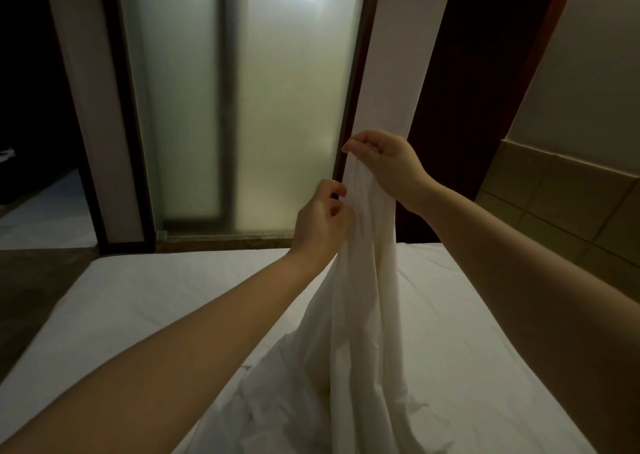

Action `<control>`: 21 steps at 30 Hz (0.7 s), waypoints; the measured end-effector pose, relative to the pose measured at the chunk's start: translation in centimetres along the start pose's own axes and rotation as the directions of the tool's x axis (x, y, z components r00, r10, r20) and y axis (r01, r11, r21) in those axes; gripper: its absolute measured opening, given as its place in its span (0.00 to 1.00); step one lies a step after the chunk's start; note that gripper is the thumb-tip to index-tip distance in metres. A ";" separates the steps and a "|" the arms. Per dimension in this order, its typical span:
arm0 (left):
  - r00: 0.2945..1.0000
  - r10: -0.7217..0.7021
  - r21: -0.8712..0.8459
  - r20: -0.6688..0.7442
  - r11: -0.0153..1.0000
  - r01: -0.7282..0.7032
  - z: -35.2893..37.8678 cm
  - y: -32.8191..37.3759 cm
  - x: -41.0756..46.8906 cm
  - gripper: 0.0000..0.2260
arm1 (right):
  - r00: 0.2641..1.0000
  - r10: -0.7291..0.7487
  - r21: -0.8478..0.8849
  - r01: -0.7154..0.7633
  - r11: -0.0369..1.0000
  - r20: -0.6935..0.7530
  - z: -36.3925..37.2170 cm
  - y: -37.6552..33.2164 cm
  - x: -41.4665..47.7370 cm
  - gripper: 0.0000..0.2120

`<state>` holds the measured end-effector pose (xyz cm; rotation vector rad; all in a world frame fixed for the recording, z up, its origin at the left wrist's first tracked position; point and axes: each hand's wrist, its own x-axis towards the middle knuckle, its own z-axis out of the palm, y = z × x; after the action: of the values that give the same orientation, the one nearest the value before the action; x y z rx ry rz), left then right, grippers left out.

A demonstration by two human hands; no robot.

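A white sheet is lifted off the bed in a long hanging fold, its lower part bunched on the mattress near me. My right hand holds the top of the fold highest up, fingers curled over the cloth. Just below and to the left, my left hand pinches the sheet's edge between thumb and fingers. Both arms are stretched out over the bed.
The bed's white mattress fills the lower view, its left edge running beside a dark floor. A frosted glass door in a dark frame stands beyond the bed. A padded headboard lines the wall at right.
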<state>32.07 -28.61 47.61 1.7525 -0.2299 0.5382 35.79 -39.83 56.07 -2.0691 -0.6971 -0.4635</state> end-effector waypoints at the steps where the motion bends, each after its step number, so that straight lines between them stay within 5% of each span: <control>1: 0.999 0.041 -0.010 -0.007 0.999 -0.041 0.1 0.3 -0.3 0.08 | 1.000 -0.002 0.002 0.002 1.000 -0.005 -0.3 0.0 -0.1 0.06; 6: 0.977 0.203 0.038 -0.061 0.979 -0.201 1.3 1.3 -1.4 0.09 | 1.000 -0.021 0.021 0.021 1.000 -0.013 -1.4 -0.1 -0.7 0.06; 13: 0.989 0.111 0.197 -0.098 0.976 -0.090 3.5 2.8 -1.7 0.04 | 0.998 -0.056 0.054 0.055 0.997 0.013 -3.3 0.2 -1.8 0.06; 18: 0.999 -0.036 0.231 -0.012 0.972 0.037 4.5 2.7 -2.9 0.19 | 0.996 -0.087 0.087 0.087 0.992 -0.001 -5.0 0.6 -2.8 0.08; 21: 0.984 -0.175 0.332 0.034 0.931 0.154 5.4 1.9 -4.2 0.21 | 0.993 -0.106 0.096 0.111 0.989 -0.054 -6.0 0.8 -3.2 0.08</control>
<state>28.80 -34.80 46.36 2.0933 -0.0349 0.4151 33.42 -46.15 57.07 -1.9275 -0.7903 -0.5286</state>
